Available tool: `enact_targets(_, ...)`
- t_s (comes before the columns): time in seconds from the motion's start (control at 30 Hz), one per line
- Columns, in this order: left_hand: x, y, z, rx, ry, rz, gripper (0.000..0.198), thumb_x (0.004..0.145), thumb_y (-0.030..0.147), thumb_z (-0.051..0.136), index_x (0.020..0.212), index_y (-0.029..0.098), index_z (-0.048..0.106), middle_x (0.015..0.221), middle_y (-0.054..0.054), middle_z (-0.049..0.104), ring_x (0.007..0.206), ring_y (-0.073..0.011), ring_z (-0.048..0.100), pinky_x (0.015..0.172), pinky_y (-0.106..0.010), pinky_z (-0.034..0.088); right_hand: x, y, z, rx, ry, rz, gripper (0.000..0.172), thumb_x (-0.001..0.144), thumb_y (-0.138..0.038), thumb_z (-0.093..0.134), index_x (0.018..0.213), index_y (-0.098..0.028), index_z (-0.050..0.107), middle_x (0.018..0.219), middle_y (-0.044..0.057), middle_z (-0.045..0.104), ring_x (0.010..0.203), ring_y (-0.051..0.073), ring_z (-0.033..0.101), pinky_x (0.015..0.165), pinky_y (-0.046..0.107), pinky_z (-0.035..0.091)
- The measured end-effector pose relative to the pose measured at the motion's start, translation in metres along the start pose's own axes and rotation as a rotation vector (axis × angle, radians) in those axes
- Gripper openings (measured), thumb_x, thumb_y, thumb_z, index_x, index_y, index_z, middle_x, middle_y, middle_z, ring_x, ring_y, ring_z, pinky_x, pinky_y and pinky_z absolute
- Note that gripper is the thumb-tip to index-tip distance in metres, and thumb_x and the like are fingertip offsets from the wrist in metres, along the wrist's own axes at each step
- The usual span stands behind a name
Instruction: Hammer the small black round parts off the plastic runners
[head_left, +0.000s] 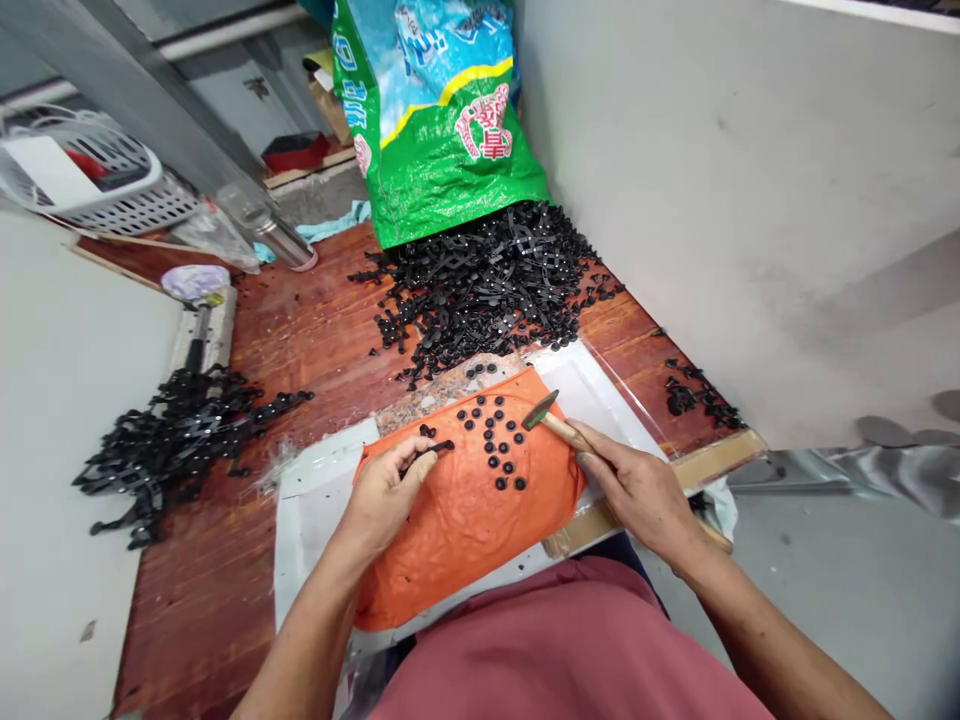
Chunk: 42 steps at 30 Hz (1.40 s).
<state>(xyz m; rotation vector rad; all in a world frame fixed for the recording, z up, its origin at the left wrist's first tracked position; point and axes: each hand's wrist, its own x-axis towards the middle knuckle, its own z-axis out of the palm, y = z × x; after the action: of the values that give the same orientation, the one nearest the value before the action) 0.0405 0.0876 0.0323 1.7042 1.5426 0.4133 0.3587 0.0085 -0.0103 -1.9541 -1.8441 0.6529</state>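
Note:
My right hand [637, 490] is wrapped round the wooden handle of a small hammer [562, 428], its dark head raised over the right part of an orange cloth pad [450, 530]. Several round black rubber pieces [489, 435] lie on the pad, left of the hammer head. At the pad's upper left, my left hand [390, 490] is closed on a small black strip-like piece [442, 446], which pokes out past the thumb. The rest of that piece is hidden by the fingers.
A green and blue sack [450, 170] spills a heap of black pieces [487, 280] behind the pad. Another pile of black strips [172, 450] lies left on the red-brown wooden table [300, 330]. A pale wall [750, 200] stands to the right.

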Motion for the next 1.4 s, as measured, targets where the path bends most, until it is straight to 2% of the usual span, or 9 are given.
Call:
enact_targets(0.07,0.004,0.001,0.005,0.105,0.078,0.005,0.032,0.093,0.046,0.046,0.093,0.021,0.066,0.078,0.001,0.069,0.072,-0.0173,0.063,0.069,-0.026,0.044,0.0,0.002,0.002,-0.005,0.007,-0.005,0.045,0.104,-0.037,0.047,0.149,-0.042,0.051,0.127,-0.002,0.073,0.101,0.024,0.076,0.087,0.036,0.06)
enact_targets(0.2,0.013,0.008,0.016,0.23,0.166,0.052,0.029,0.095,0.044,0.045,0.097,0.024,0.066,0.089,0.001,0.074,0.082,-0.0182,0.067,0.075,-0.027,0.042,0.0,0.004,0.003,-0.015,0.021,-0.011,0.045,0.105,-0.038,0.047,0.149,-0.042,0.051,0.126,-0.001,0.073,0.099,0.023,0.076,0.085,0.035,0.061)
enact_targets(0.37,0.024,0.012,0.018,0.315,0.251,-0.011,0.03,0.096,0.041,0.044,0.097,0.024,0.068,0.084,0.0,0.075,0.077,-0.0181,0.066,0.07,-0.026,0.04,0.001,0.002,0.001,-0.021,0.023,-0.022,0.045,0.105,-0.037,0.046,0.149,-0.04,0.051,0.124,0.0,0.075,0.098,0.023,0.076,0.083,0.035,0.061)
enact_targets(0.77,0.031,0.014,0.023,0.459,0.185,0.01,0.03,0.1,0.035,0.044,0.099,0.022,0.071,0.094,-0.004,0.078,0.082,-0.0194,0.07,0.071,-0.026,0.041,0.001,0.002,0.002,-0.018,0.01,-0.007,0.044,0.105,-0.038,0.046,0.149,-0.04,0.051,0.12,0.0,0.076,0.097,0.023,0.077,0.086,0.035,0.06)
enact_targets(1.13,0.032,0.003,0.026,0.538,0.245,0.083,0.032,0.1,0.036,0.047,0.105,0.026,0.077,0.106,-0.004,0.08,0.096,-0.0232,0.074,0.082,-0.03,0.052,0.002,-0.001,-0.002,0.016,0.003,-0.029,0.044,0.106,-0.037,0.045,0.149,-0.038,0.052,0.119,0.002,0.077,0.095,0.022,0.076,0.084,0.034,0.06)
enact_targets(1.27,0.032,-0.001,0.028,0.564,0.253,0.113,0.033,0.1,0.036,0.047,0.105,0.025,0.078,0.109,-0.005,0.08,0.096,-0.0232,0.074,0.083,-0.03,0.054,0.013,-0.017,-0.016,-0.053,0.061,-0.122,0.046,0.106,-0.034,0.043,0.152,-0.034,0.048,0.121,0.004,0.076,0.093,0.022,0.075,0.079,0.033,0.058)
enact_targets(1.4,0.032,0.0,0.029,0.587,0.271,0.116,0.032,0.099,0.034,0.048,0.104,0.025,0.078,0.108,-0.005,0.08,0.096,-0.0222,0.074,0.083,-0.029,0.054,0.036,-0.048,-0.027,-0.168,0.03,-0.252,0.045,0.105,-0.032,0.044,0.15,-0.034,0.051,0.101,0.003,0.079,0.083,0.02,0.073,0.07,0.028,0.053)
